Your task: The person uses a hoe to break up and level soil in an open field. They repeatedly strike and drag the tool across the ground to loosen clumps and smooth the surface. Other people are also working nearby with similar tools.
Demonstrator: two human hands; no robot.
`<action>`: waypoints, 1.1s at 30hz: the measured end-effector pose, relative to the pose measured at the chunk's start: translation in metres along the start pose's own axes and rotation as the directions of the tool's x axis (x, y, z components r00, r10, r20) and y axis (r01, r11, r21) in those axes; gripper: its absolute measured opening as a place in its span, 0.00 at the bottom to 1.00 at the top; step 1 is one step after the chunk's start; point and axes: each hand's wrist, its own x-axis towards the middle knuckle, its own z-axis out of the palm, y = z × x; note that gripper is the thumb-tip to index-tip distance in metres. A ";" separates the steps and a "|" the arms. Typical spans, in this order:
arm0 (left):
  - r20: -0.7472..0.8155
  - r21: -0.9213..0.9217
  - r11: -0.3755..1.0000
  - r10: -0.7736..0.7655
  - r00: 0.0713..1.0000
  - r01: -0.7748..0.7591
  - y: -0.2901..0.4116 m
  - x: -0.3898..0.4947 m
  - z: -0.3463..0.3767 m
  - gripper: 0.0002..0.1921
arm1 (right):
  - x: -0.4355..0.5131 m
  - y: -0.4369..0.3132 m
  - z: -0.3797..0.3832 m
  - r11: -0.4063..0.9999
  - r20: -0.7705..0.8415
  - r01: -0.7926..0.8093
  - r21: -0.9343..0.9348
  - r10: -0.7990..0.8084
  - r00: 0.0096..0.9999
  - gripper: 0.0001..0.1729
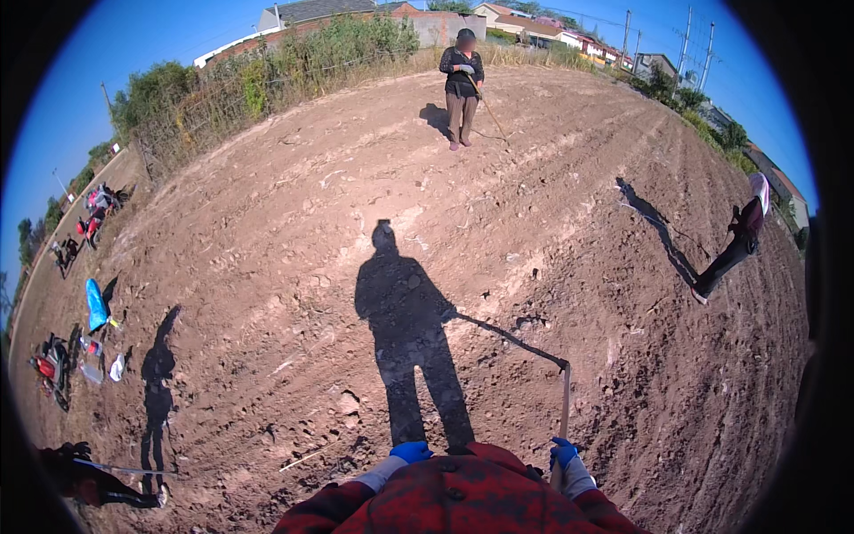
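My right hand point(564, 452), in a blue glove with a pale cuff, is wrapped around a wooden tool handle point(566, 407). The handle runs forward from beside my body to the soil, where its shadow meets it; the head of the tool is not clearly visible. My left hand point(411, 452), also gloved in blue, is at the front of my red and dark patterned jacket point(447, 497). Its fingers are hidden, so I cannot tell whether they hold anything. Before me lies bare, cloddy soil point(300, 280) with my own shadow across it.
Ahead, a person point(462, 90) stands with a long-handled tool point(492, 115). Other people are at right point(734, 243) and lower left point(100, 477). Motorcycles point(95, 213), a blue bag point(96, 304) and bottles point(91, 346) are at left. Brush point(267, 73) borders the field.
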 end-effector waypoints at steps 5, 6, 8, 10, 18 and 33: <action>-0.020 -0.011 1.000 0.016 1.000 -0.016 0.000 -0.001 0.003 0.20 | 0.004 0.005 -0.003 0.998 0.015 0.031 -0.047 -0.031 0.999 0.24; -0.020 -0.006 1.000 0.017 1.000 -0.017 0.001 -0.002 0.003 0.20 | 0.001 0.004 -0.002 0.997 0.015 0.040 -0.059 -0.039 0.999 0.24; -0.020 0.005 1.000 0.020 1.000 -0.020 0.004 -0.005 0.001 0.20 | -0.008 -0.001 0.002 1.000 -0.019 0.019 -0.005 -0.019 1.000 0.21; -0.019 0.017 1.000 0.025 1.000 -0.025 0.002 -0.004 0.002 0.19 | -0.019 -0.009 0.007 1.000 -0.033 0.003 0.026 -0.002 0.999 0.20; -0.007 -0.021 0.996 0.084 0.996 -0.084 -0.019 0.013 0.018 0.16 | -0.016 -0.003 0.003 0.999 -0.017 0.037 -0.021 -0.037 0.999 0.21; -0.125 -0.102 0.975 0.184 0.975 -0.197 0.026 0.008 -0.008 0.16 | 0.004 -0.060 0.024 0.952 0.119 -0.017 0.306 -0.021 0.993 0.21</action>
